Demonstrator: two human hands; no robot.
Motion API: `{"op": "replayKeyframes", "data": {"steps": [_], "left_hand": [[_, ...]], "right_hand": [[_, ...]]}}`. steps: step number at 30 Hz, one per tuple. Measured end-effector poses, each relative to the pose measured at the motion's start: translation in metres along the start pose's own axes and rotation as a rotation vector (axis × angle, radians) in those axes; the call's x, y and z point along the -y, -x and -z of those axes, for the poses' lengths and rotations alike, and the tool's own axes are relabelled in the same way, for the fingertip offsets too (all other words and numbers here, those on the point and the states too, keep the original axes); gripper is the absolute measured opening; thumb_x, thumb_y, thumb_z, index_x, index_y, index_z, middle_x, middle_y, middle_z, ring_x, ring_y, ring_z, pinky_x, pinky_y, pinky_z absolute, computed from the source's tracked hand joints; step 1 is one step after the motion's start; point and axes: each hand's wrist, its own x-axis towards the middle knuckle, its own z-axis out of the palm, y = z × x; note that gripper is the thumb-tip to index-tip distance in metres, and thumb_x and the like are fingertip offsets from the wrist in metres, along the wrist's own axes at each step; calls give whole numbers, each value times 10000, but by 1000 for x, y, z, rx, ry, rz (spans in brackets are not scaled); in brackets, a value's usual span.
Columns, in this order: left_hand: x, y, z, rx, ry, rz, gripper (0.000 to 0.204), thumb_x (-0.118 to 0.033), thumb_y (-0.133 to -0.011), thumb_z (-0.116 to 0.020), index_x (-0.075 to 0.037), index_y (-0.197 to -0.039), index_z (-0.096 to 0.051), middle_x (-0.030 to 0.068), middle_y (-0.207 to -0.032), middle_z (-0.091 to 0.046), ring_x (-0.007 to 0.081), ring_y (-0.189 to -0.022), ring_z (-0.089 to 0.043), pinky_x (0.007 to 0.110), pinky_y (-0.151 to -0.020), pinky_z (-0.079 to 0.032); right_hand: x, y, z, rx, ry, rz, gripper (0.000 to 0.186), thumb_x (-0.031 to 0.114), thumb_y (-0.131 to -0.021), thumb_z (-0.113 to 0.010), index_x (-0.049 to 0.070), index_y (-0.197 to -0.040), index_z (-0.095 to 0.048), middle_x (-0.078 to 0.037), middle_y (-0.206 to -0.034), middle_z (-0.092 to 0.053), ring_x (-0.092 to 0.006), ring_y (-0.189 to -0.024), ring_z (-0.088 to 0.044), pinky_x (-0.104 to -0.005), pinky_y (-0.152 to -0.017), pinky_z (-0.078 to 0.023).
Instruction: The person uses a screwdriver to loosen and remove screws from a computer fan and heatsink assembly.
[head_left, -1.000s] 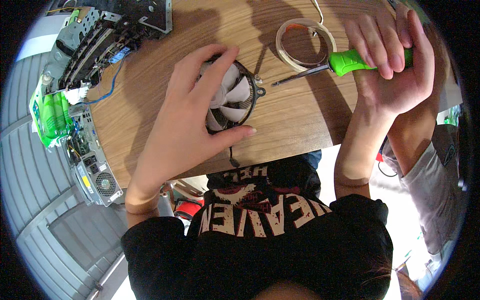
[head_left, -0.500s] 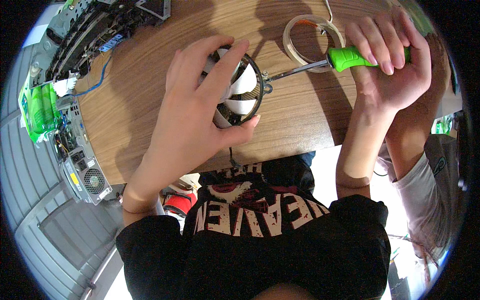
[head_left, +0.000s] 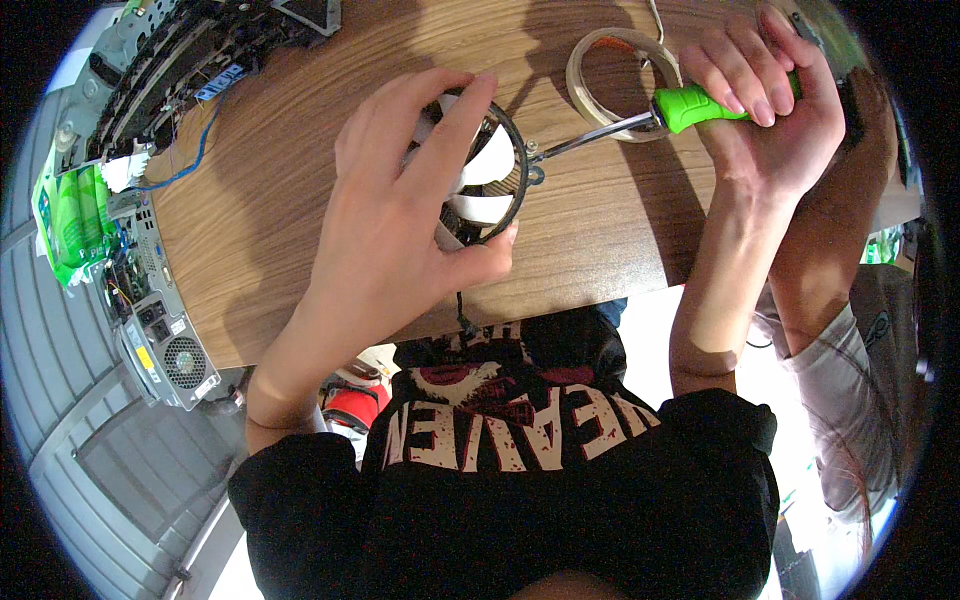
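My left hand (head_left: pixel 385 190) is wrapped over a round CPU cooler fan (head_left: pixel 487 165) with white blades and a dark ring, held above the wooden table. Its fingers and thumb grip the rim, and they hide the fan's left part. In my right hand (head_left: pixel 770 120) is a screwdriver (head_left: pixel 690 107) with a bright green handle. The steel shaft slants down to the left. Its tip meets a screw (head_left: pixel 533 152) at a small lug on the fan's right edge. A short dark cable hangs below the fan.
A roll of tape (head_left: pixel 580 85) lies on the table (head_left: pixel 590 235) behind the shaft. Opened computer cases (head_left: pixel 165 350) stand along the left side, with a green packet (head_left: pixel 75 225) and a blue cable (head_left: pixel 205 150). At the right, another person's forearm (head_left: pixel 825 260) rests close to mine.
My right hand has shifted slightly left, its fingers and wrist turned a little around the green handle. My left hand and the fan stay almost in place.
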Motion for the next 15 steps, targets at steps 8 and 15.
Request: {"op": "replayKeyframes", "data": {"steps": [8, 15], "left_hand": [[10, -14, 7, 93, 55, -109, 901, -173, -546, -811, -129, -1393, -509, 136, -1374, -489, 338, -1244, -487, 399, -1041, -396], [26, 27, 20, -107, 190, -60, 1143, -302, -562, -886, -35, -1505, -298, 173, -1520, -357, 334, -1437, -304, 440, -1183, -206]], "right_hand": [[16, 19, -32, -366, 674, 289, 212, 206, -999, -458, 93, -830, -517, 54, -564, -347, -73, -492, -365, -240, -514, -341], [20, 48, -42, -244, 908, 98, 523, 49, -895, -610, -33, -1354, -373, -84, -1088, -405, -169, -1026, -445, -319, -966, -381]]}}
